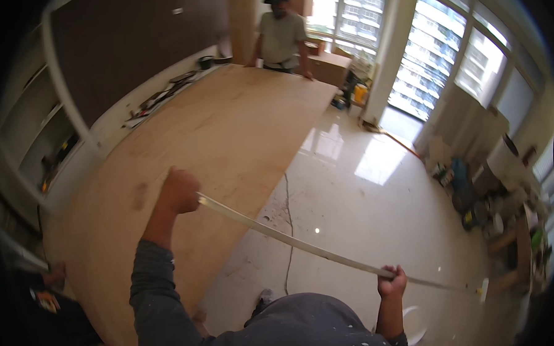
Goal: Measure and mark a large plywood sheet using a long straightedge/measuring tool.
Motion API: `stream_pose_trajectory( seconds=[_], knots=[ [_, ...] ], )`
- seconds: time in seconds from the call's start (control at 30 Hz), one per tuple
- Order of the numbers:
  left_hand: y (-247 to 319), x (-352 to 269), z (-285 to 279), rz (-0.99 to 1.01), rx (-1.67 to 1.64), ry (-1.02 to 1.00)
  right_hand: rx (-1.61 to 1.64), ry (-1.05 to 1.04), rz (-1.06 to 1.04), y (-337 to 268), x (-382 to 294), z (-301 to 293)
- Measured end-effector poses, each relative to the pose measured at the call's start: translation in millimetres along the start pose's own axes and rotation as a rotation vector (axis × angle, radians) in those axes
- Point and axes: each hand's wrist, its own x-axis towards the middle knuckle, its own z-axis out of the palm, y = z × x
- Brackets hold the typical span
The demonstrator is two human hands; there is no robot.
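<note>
My left hand (180, 190) is raised over a large wood panel (219, 129), its fist closed on one end of a long, thin pale pole (294, 241). The pole slants down to the right across my front. Farther along it, my right hand (392, 281) grips it over the glossy floor. Beyond that hand the pole runs on, blurred, to a small white crosspiece (484, 290) with a yellow part. The wide panel stretches from my left side to a co-worker (280, 38) at its far end, whose hands rest on its edge.
Another person's hand (55, 274) is at the panel's left edge. A cable (288, 219) runs across the tiled floor (343, 207). Buckets (473, 216), boards and clutter line the right wall. Tools and scraps (167, 92) lie on the ledge behind the panel; shelves stand left.
</note>
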Motion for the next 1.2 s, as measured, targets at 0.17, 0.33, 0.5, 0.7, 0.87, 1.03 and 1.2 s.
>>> stream_pose_trajectory(
  seconds=[0.17, 0.33, 0.5, 0.7, 0.87, 1.03, 1.2],
  knots=[
    [-90.0, 17.9, 51.1, 0.034, 0.004, 0.244, -0.145, -0.168, 0.087, 74.0, -6.8, 10.7],
    [-175.5, 49.4, 75.8, 0.087, -0.083, 0.224, -0.036, -0.139, 0.186, 127.6, -30.2, 43.7],
    [-213.5, 76.8, 65.5, 0.157, -0.031, 0.298, -0.053, -0.089, 0.253, 146.2, -47.8, 60.7],
    [-234.2, 95.0, 19.3, 0.006, 0.19, 0.2, -0.242, -0.128, 0.486, 167.8, -61.9, 85.5],
    [-232.5, 110.5, -44.7, -0.152, 0.218, 0.269, -0.369, -0.1, 0.569, 190.9, -64.8, 109.3],
    [-228.7, 112.5, -74.6, -0.261, 0.232, 0.296, -0.227, -0.243, 0.683, 216.5, -58.8, 100.2],
    [-236.5, 136.7, -78.4, -0.242, 0.206, 0.321, -0.263, -0.187, 0.7, 242.2, -39.1, 99.2]
  ],
)
